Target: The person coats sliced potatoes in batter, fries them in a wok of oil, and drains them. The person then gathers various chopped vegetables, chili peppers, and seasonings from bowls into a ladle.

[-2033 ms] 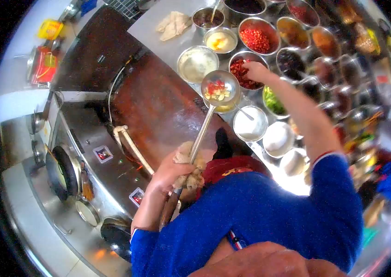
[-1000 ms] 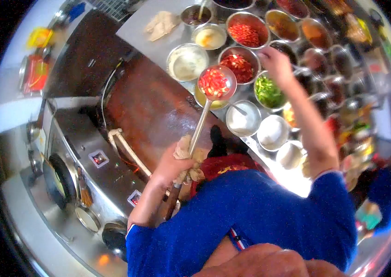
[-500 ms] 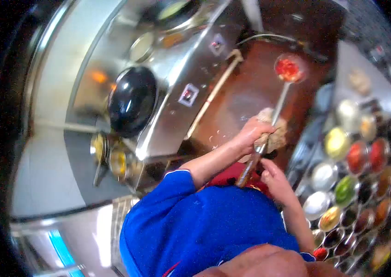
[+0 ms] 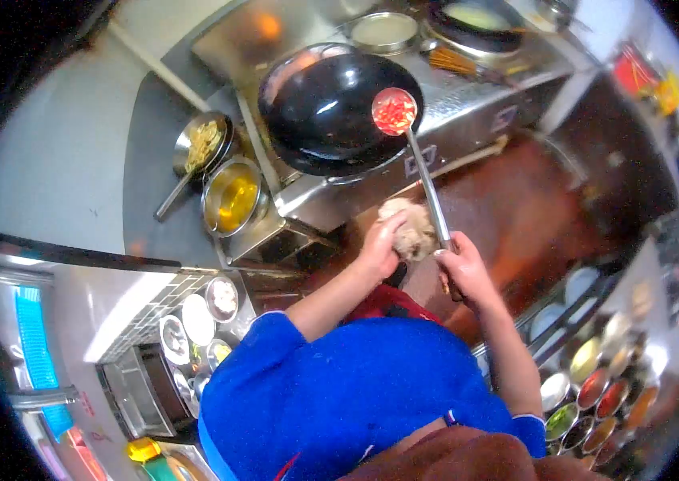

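My right hand [image 4: 468,268] is closed round the handle of a long ladle [image 4: 427,184]. Chopped red pieces [image 4: 394,111], possibly chilli, fill its bowl, which is over the near right rim of a black wok [image 4: 339,104]. A crumpled beige cloth [image 4: 410,228] is gripped in my left hand [image 4: 382,244], just left of the ladle's handle.
The wok sits on a steel stove [image 4: 315,200]. Left of it stand a pot of yellow liquid [image 4: 237,200] and a strainer with pale food [image 4: 201,144]. Behind is a second pan [image 4: 480,20]. Several ingredient bowls [image 4: 588,358] line the lower right.
My body has turned toward the stove, bringing the ladle from above the floor to the wok. The ladle's handle has passed from my left hand to my right; the left keeps the cloth.
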Motion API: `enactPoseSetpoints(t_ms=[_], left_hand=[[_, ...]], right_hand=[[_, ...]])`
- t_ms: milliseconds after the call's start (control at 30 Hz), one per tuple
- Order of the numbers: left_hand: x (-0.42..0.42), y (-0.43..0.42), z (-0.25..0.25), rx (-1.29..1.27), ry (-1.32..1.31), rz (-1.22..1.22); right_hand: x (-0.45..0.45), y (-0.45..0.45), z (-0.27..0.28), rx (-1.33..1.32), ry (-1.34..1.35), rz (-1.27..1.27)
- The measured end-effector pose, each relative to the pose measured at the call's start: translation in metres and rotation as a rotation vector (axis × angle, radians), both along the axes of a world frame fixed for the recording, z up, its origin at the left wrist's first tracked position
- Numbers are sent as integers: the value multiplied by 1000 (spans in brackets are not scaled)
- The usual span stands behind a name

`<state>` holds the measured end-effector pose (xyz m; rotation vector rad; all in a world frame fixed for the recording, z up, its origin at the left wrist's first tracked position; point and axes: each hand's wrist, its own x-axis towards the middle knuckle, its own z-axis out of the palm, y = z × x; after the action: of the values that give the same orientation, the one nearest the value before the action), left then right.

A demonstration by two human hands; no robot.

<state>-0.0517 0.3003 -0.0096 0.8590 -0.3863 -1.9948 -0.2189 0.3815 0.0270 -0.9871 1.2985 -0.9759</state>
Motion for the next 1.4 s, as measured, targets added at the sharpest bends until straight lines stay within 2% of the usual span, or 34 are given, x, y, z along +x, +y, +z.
enactPoseSetpoints(t_ms=[33, 133, 167, 233, 267, 333, 400, 433, 500, 567, 667, 733, 767, 800, 867, 967, 1000, 1067, 1133, 1200, 1233, 1333, 1400], left_hand=[[24, -7, -8, 121, 8, 63], [83, -29, -3, 109, 192, 145], [98, -38, -17, 83, 229, 172], [108, -49, 3, 115, 270, 250], [113, -57, 10, 129, 289, 287], [116, -73, -4, 102, 335, 339], [113, -87, -13, 140, 356, 396], [110, -96, -20, 162, 376, 342], [95, -103, -30, 176, 375, 386], [89, -111, -35, 267, 399, 398], [84, -121, -62, 217, 181, 378], [86, -130, -66, 247, 154, 355], [86, -134, -65, 266, 144, 359], [87, -139, -62, 282, 131, 360], [97, -150, -51, 295, 123, 382], [121, -185, -48, 238, 143, 452], [130, -203, -43, 246, 191, 442], [149, -248, -71, 85, 210, 350], [149, -269, -20, 92, 104, 430], [160, -311, -54, 8, 121, 461], [184, -343, -96, -244, 169, 174], [196, -376, -95, -396, -255, 26], [182, -380, -62, -499, -323, -161]], right_hand=[[5, -18, -16, -135, 405, 44], [15, -70, -29, -340, 1001, 139], [9, -80, -22, -408, 1019, 169], [-4, -96, 11, -402, 1085, 248], [-11, -103, 31, -311, 1103, 284], [-24, -113, 85, -252, 1150, 402], [-25, -124, 124, -345, 1121, 464], [-24, -134, 123, -301, 1153, 513], [-19, -155, 115, -213, 1215, 597], [4, -183, 99, -231, 1178, 565], [24, -214, 56, -367, 1055, 442], [37, -229, 16, -418, 1092, 337], [46, -232, 16, -405, 1154, 364], [58, -239, 17, -276, 1259, 385], [68, -242, 28, -226, 1312, 472], [59, -237, 60, -362, 1149, 545], [57, -235, 65, -367, 1117, 506], [53, -225, 70, -371, 1050, 425], [48, -214, 64, -485, 965, 258], [40, -204, 52, -521, 832, 126], [35, -196, 45, -498, 748, 74], [19, -156, 39, -352, 511, -70], [10, -123, 34, -354, 393, -173]])
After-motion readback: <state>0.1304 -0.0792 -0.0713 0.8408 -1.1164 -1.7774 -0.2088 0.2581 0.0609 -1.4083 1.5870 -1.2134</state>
